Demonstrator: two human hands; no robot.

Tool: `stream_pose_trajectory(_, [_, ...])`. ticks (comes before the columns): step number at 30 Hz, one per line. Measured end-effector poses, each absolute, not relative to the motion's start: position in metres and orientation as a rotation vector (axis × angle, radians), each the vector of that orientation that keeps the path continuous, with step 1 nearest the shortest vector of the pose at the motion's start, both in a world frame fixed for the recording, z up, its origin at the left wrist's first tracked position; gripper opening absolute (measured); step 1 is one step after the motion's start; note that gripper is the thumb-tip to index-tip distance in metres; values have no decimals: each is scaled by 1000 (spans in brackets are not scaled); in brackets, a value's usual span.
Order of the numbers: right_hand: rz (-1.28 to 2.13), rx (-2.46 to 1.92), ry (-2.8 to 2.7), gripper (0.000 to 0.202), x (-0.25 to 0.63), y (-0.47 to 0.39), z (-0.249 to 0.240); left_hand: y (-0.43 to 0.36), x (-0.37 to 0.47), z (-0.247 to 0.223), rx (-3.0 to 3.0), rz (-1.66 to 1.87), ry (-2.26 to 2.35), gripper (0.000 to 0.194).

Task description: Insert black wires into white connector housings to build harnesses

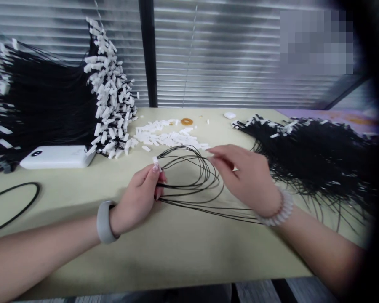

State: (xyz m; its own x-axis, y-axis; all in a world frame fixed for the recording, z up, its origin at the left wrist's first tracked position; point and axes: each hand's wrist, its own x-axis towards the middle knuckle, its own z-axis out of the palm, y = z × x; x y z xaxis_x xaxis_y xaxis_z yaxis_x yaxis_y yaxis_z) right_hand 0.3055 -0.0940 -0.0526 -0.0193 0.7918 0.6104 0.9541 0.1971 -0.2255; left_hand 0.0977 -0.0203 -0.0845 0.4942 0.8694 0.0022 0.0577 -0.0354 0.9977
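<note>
My left hand (144, 185) pinches a bundle of thin black wires (205, 170) over the middle of the table. The wires bend round in loops to the right of the fingers, and several strands trail off beneath my right wrist. A white connector (155, 160) sticks up at the left thumb tip. My right hand (241, 172) is closed at the right side of the loops, thumb and fingertips together. Whatever lies between those fingertips is too small to make out. Just beyond the hands, small white connector housings (167, 136) lie scattered in a loose pile.
At the back left rises a tall stack of black cables (50, 97) with white ends. A white power bank (58, 157) lies before it, near a black cable loop (34, 198). More black wires (318, 155) are heaped at right. An amber tape roll (186, 121) lies behind.
</note>
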Motion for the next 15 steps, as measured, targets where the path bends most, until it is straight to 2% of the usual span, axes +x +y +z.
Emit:
stream_pose_trajectory(2, [-344, -1665, -1765, 17, 314, -93, -47, -18, 99, -86, 1362, 868, 847, 35])
stream_pose_trajectory(6, [-261, -1728, -1976, 39, 313, -96, -42, -18, 99, -86, 1289, 857, 832, 35])
stream_pose_trajectory(11, [193, -1639, -2345, 26, 290, -99, -54, -21, 98, -85, 1348, 848, 862, 36])
stream_pose_trajectory(15, [304, -1558, -2384, 21, 279, -99, -67, -22, 98, -84, 1437, 813, 892, 38])
